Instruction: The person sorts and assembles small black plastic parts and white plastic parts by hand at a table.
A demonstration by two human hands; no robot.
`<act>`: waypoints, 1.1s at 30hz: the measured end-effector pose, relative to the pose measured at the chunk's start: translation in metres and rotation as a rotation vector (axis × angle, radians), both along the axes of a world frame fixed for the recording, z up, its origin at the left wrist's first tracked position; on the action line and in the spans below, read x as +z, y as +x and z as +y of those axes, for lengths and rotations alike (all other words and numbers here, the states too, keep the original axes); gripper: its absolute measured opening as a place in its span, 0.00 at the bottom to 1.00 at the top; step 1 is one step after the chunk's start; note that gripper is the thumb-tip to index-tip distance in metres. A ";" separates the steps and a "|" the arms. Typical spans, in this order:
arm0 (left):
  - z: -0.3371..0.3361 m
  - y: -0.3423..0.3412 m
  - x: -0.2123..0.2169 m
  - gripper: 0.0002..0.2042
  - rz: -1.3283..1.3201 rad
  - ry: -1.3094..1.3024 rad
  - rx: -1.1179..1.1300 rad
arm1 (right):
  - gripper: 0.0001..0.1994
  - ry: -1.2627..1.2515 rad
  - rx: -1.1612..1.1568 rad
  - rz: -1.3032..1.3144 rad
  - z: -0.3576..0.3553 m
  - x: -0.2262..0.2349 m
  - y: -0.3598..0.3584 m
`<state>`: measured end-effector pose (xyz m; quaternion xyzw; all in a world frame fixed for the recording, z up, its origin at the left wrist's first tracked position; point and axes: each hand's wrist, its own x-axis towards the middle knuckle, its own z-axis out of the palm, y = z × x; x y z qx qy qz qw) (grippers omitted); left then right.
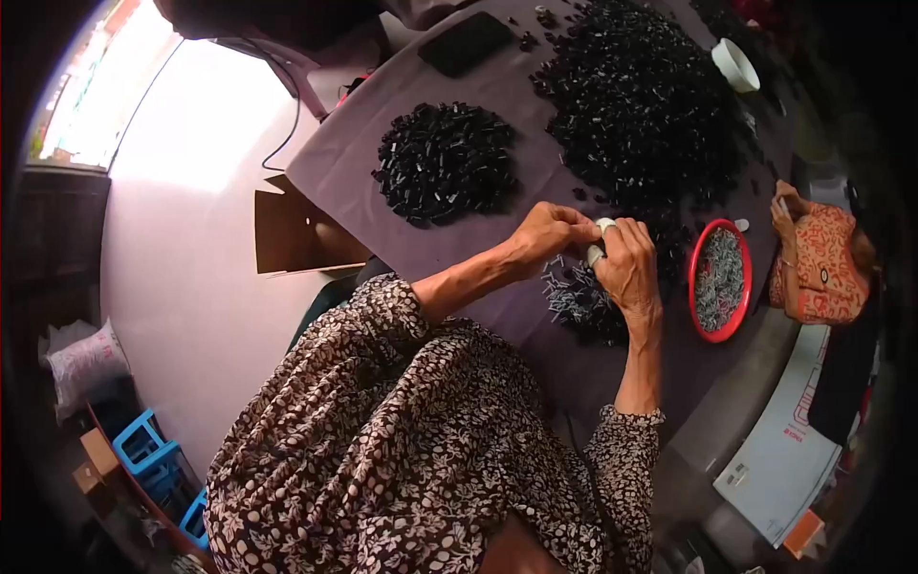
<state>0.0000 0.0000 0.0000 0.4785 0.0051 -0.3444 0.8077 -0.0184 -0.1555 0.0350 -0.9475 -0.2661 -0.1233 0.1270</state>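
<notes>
My left hand (555,232) and my right hand (628,260) meet over the table, fingertips pinched close together. Whatever lies between them is too small or too covered to make out. White wraps show at the fingertips by my right hand. Just below the hands lies a small heap of thin silvery metal pins (570,299) mixed with black pieces. To the right of my right hand, a red bowl (694,287) holds many more metal pins. Beyond my left hand sits a round pile of small black pieces (445,165), and a larger black pile (641,105) spreads farther back.
A purple cloth (349,182) covers the table. At the back are a dark flat block (466,45) and a white bowl (734,65). An open cardboard box (301,230) stands left of the table. Another person in orange patterned clothing (824,268) sits at the right edge.
</notes>
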 end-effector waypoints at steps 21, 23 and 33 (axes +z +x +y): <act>0.001 -0.027 -0.016 0.07 0.005 0.165 -0.119 | 0.05 -0.004 -0.002 -0.016 -0.006 -0.044 -0.036; 0.002 -0.028 -0.017 0.07 0.006 0.174 -0.134 | 0.06 0.003 0.010 -0.034 -0.007 -0.047 -0.039; 0.006 -0.027 -0.014 0.07 -0.012 0.134 -0.169 | 0.11 0.024 0.047 -0.013 -0.010 -0.041 -0.041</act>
